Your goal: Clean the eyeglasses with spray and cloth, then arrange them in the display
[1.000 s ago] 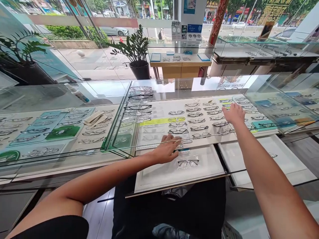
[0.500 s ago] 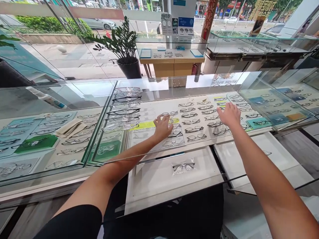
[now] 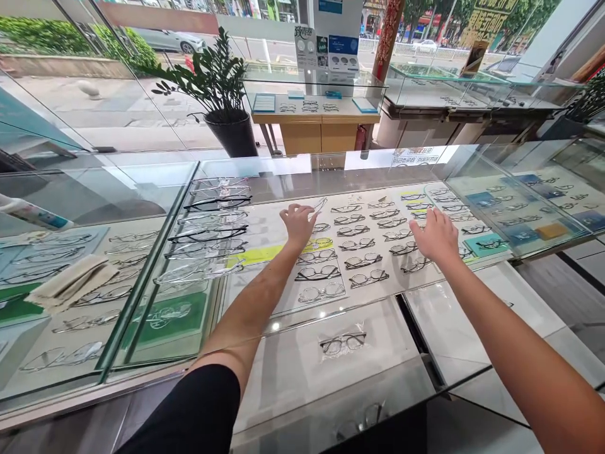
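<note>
My left hand is over the middle of the display case, its fingers pinched on a thin-framed pair of eyeglasses that sits tilted at the fingertips. Below that wrist, more eyeglasses lie in a column on a pale tray, one of them on a yellow strip. My right hand is farther right with its fingers apart and holds nothing. Rows of eyeglasses lie between the two hands. Whether the right hand rests on the glass top I cannot tell.
A stack of eyeglasses stands on the glass at left, near a folded beige cloth and a white bottle. Bagged eyeglasses lie in a pulled-out drawer nearest me. Beyond the counter stands a potted plant.
My left hand has moved slightly up and left, and the eyeglasses at its fingertips are now raised and tilted. My right hand stays over much the same place. The view has shifted.
</note>
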Demonstrator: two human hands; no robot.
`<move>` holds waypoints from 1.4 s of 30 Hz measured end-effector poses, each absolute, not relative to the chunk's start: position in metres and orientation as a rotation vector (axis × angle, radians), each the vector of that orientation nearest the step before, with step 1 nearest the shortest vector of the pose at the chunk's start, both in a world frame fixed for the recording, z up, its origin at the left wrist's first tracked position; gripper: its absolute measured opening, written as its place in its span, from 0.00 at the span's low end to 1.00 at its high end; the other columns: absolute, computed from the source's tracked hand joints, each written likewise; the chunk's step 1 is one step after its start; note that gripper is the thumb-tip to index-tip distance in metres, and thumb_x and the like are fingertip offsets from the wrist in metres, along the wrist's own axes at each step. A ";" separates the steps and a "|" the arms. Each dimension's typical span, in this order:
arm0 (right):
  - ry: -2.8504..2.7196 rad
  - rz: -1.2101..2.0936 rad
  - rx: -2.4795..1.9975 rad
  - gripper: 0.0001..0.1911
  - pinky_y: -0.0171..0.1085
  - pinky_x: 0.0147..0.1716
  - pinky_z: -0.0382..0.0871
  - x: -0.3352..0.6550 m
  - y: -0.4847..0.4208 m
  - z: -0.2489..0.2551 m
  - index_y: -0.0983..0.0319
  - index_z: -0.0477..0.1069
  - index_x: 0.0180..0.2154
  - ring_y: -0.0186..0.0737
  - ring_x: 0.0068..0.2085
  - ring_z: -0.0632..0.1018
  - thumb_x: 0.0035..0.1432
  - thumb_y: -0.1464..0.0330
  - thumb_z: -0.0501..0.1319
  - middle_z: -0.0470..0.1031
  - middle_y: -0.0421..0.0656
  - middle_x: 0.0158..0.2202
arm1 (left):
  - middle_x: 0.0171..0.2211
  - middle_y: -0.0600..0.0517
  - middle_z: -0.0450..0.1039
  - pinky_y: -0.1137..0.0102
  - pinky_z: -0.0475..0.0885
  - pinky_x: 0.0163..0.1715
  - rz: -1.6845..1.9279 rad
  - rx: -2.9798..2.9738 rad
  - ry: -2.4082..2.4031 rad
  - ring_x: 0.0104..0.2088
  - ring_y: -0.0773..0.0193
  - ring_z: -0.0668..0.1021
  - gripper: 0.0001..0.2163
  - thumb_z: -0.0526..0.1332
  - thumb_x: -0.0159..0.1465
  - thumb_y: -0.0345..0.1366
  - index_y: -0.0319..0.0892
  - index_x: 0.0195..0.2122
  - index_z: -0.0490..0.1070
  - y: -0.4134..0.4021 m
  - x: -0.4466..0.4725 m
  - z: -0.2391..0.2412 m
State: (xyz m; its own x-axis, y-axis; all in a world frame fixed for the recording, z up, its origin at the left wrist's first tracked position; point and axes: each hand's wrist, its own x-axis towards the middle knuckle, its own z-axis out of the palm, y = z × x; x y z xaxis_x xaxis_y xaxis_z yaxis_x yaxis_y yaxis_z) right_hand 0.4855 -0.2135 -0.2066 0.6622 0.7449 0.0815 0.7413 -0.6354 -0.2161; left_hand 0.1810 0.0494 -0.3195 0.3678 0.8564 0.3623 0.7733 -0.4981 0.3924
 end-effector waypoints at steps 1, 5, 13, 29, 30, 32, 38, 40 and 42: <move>-1.203 0.021 -2.653 0.47 0.62 0.84 0.49 0.485 -0.214 -0.206 0.72 0.55 0.82 0.65 0.86 0.56 0.78 0.46 0.45 0.52 0.61 0.87 | 0.64 0.43 0.85 0.39 0.52 0.69 0.765 2.480 1.477 0.71 0.34 0.70 0.16 0.57 0.81 0.44 0.51 0.55 0.86 0.056 0.181 -0.323; -1.198 0.015 -2.668 0.46 0.62 0.83 0.51 0.483 -0.216 -0.205 0.69 0.56 0.82 0.65 0.86 0.56 0.78 0.46 0.45 0.53 0.59 0.87 | 0.61 0.41 0.86 0.40 0.52 0.69 0.647 2.534 1.448 0.70 0.36 0.69 0.17 0.56 0.79 0.37 0.49 0.53 0.87 0.076 0.181 -0.334; -1.200 0.011 -2.722 0.46 0.60 0.84 0.50 0.481 -0.218 -0.199 0.71 0.56 0.82 0.64 0.86 0.56 0.79 0.47 0.43 0.53 0.59 0.87 | 0.47 0.35 0.86 0.38 0.54 0.64 0.493 2.548 1.426 0.61 0.34 0.71 0.17 0.56 0.71 0.30 0.46 0.42 0.88 0.087 0.188 -0.345; -1.196 0.039 -2.704 0.47 0.62 0.84 0.48 0.485 -0.218 -0.201 0.71 0.55 0.83 0.64 0.86 0.54 0.79 0.46 0.44 0.51 0.59 0.88 | 0.56 0.35 0.87 0.39 0.52 0.66 0.397 2.499 1.376 0.72 0.30 0.66 0.13 0.58 0.70 0.37 0.45 0.41 0.84 0.083 0.187 -0.341; -1.194 0.043 -2.708 0.47 0.62 0.84 0.48 0.484 -0.218 -0.200 0.71 0.55 0.83 0.64 0.86 0.54 0.79 0.47 0.44 0.50 0.59 0.88 | 0.59 0.35 0.86 0.39 0.53 0.66 0.405 2.498 1.371 0.73 0.30 0.65 0.13 0.58 0.71 0.37 0.44 0.41 0.84 0.082 0.187 -0.338; -1.191 0.040 -2.710 0.46 0.62 0.84 0.48 0.483 -0.218 -0.199 0.71 0.55 0.83 0.64 0.86 0.54 0.79 0.47 0.44 0.51 0.58 0.88 | 0.66 0.35 0.81 0.38 0.54 0.67 0.438 2.501 1.359 0.74 0.29 0.64 0.13 0.57 0.72 0.37 0.44 0.44 0.84 0.077 0.188 -0.330; -1.188 0.050 -2.716 0.47 0.61 0.84 0.49 0.482 -0.217 -0.199 0.71 0.53 0.83 0.64 0.87 0.53 0.78 0.46 0.44 0.51 0.58 0.88 | 0.64 0.33 0.78 0.42 0.58 0.66 0.590 2.534 1.305 0.68 0.35 0.70 0.14 0.53 0.78 0.38 0.44 0.51 0.78 0.015 0.187 -0.298; -1.193 0.049 -2.708 0.48 0.62 0.84 0.50 0.483 -0.216 -0.200 0.72 0.53 0.83 0.65 0.86 0.54 0.79 0.46 0.44 0.51 0.59 0.88 | 0.55 0.33 0.80 0.44 0.62 0.62 0.560 2.561 1.247 0.59 0.39 0.75 0.17 0.46 0.80 0.35 0.43 0.51 0.76 -0.020 0.184 -0.288; -1.199 0.041 -2.694 0.47 0.62 0.84 0.50 0.485 -0.215 -0.202 0.71 0.53 0.83 0.65 0.86 0.55 0.79 0.46 0.44 0.52 0.60 0.87 | 0.49 0.35 0.80 0.47 0.64 0.61 0.474 2.609 1.137 0.54 0.42 0.76 0.19 0.43 0.81 0.34 0.43 0.49 0.75 -0.056 0.179 -0.282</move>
